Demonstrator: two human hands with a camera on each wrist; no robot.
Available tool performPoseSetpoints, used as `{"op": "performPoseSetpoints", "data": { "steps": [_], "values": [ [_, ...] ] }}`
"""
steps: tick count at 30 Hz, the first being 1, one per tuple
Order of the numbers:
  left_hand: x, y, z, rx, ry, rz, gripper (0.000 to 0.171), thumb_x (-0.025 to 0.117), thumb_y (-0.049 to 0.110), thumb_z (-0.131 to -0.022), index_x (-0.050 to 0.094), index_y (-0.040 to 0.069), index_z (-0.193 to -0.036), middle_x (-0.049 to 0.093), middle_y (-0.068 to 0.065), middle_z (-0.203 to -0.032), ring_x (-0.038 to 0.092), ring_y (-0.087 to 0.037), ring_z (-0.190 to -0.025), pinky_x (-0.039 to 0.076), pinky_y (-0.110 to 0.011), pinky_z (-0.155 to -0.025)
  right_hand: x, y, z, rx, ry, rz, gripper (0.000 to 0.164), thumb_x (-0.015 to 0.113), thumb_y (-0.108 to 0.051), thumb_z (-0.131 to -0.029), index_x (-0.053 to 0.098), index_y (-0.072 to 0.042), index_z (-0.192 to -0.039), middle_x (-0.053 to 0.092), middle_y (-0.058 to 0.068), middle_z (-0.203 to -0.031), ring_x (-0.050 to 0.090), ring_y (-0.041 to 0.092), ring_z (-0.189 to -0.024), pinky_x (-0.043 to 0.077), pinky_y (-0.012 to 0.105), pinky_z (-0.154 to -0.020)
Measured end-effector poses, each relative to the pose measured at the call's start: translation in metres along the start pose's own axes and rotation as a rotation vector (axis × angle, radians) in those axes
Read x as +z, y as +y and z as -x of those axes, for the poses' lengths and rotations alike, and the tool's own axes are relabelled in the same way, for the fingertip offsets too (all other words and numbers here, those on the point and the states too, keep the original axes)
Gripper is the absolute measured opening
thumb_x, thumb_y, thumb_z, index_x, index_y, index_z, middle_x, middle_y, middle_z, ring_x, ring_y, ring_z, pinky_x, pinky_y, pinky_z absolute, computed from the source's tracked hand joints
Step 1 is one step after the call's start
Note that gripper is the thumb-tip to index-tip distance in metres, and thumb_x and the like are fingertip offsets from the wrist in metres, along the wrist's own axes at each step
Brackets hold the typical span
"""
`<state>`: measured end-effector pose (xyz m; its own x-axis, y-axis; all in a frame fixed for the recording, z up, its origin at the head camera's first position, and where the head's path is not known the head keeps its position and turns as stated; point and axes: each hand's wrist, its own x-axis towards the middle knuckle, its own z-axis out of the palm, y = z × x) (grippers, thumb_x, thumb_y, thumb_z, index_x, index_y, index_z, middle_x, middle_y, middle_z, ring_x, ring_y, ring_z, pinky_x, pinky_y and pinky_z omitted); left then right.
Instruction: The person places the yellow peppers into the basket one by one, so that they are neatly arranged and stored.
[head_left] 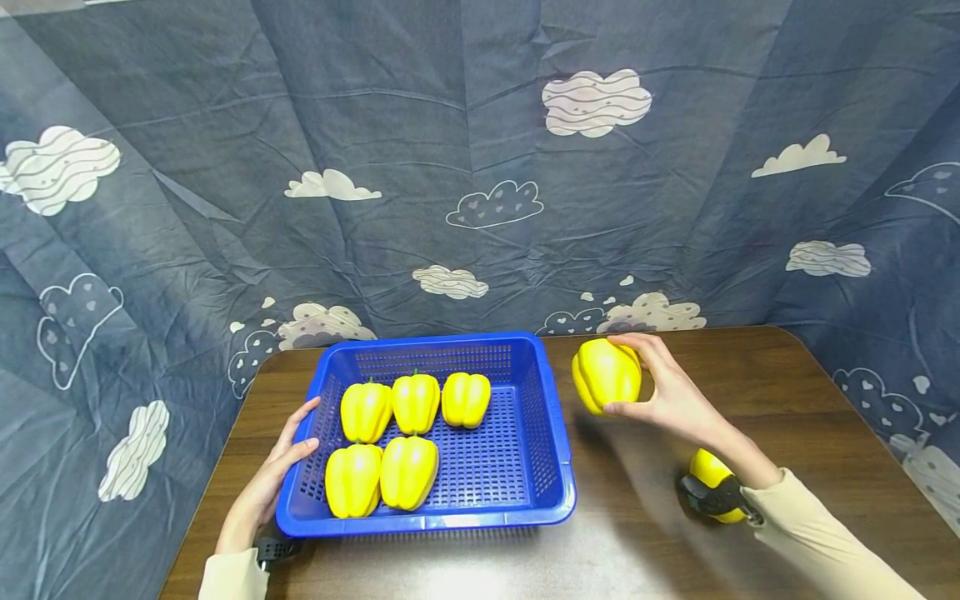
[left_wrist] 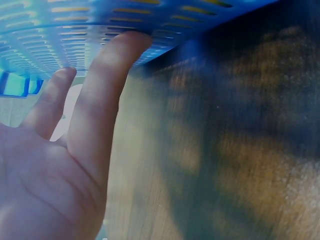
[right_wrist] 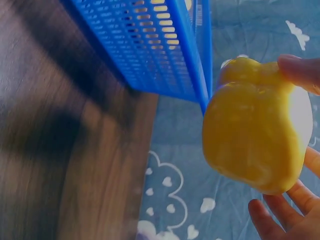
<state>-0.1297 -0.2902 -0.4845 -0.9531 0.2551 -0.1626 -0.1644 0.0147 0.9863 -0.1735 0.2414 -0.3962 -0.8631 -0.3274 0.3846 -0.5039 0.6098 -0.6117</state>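
Observation:
My right hand grips a yellow bell pepper between thumb and fingers, holding it over the table just right of a blue plastic basket. In the right wrist view the same pepper hangs beside the basket's perforated wall. My left hand is at the basket's left side, its fairly straight digits touching it. Seen from the left wrist, fingertips rest against the slotted outer wall. Inside the basket, several yellow bell peppers stand in two rows toward the left.
Another yellow bell pepper lies on the brown wooden table, partly hidden by my right wrist and its black strap. A dark blue cloth with cloud prints hangs behind the table and around its sides.

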Motion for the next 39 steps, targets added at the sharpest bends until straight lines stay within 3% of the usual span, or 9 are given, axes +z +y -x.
{"op": "performPoseSetpoints", "data": {
  "steps": [6,13,19,34,39],
  "values": [
    [0.000,0.000,-0.001,0.001,-0.008,0.004,0.057,0.037,0.023,-0.101,0.011,0.030,-0.152,0.002,-0.020,-0.154,0.028,-0.048,-0.129,0.043,-0.057,-0.092,0.007,-0.008,-0.002,-0.035,0.001,-0.017,0.083,0.088,-0.013,-0.062,0.047,-0.004,-0.134,0.043,0.010,-0.131,0.041,0.023,-0.117,0.039,0.032,-0.090],
    [0.001,0.002,-0.001,0.011,-0.012,0.010,0.057,0.037,0.022,-0.101,0.011,0.029,-0.152,0.003,-0.020,-0.154,0.028,-0.047,-0.128,0.043,-0.056,-0.092,0.014,-0.022,-0.006,-0.049,-0.016,-0.058,0.086,0.089,-0.015,-0.061,0.046,-0.008,-0.135,0.041,0.009,-0.133,0.039,0.026,-0.120,0.039,0.054,-0.092],
    [0.001,0.002,-0.001,0.014,-0.007,-0.004,0.058,0.037,0.023,-0.101,0.010,0.028,-0.152,0.001,-0.020,-0.154,0.026,-0.050,-0.130,0.042,-0.058,-0.092,0.021,-0.032,-0.008,-0.072,-0.016,-0.066,0.085,0.089,-0.017,-0.060,0.047,-0.009,-0.134,0.041,0.008,-0.134,0.038,0.024,-0.124,0.036,0.049,-0.097],
    [0.000,0.002,0.000,0.030,-0.024,-0.003,0.058,0.036,0.021,-0.101,0.011,0.029,-0.152,0.002,-0.020,-0.154,0.034,-0.040,-0.125,0.045,-0.054,-0.091,0.042,-0.059,-0.007,-0.040,-0.072,-0.144,0.083,0.087,-0.022,-0.065,0.045,-0.016,-0.136,0.039,0.004,-0.135,0.039,0.025,-0.124,0.037,0.053,-0.098],
    [0.000,0.002,0.000,0.027,-0.018,-0.003,0.058,0.037,0.022,-0.101,0.011,0.029,-0.152,0.002,-0.020,-0.154,0.034,-0.042,-0.126,0.045,-0.054,-0.090,0.052,-0.065,-0.005,-0.034,-0.080,-0.158,0.084,0.087,-0.021,-0.065,0.044,-0.017,-0.137,0.038,0.004,-0.135,0.040,0.026,-0.124,0.038,0.054,-0.097]
  ]
}}
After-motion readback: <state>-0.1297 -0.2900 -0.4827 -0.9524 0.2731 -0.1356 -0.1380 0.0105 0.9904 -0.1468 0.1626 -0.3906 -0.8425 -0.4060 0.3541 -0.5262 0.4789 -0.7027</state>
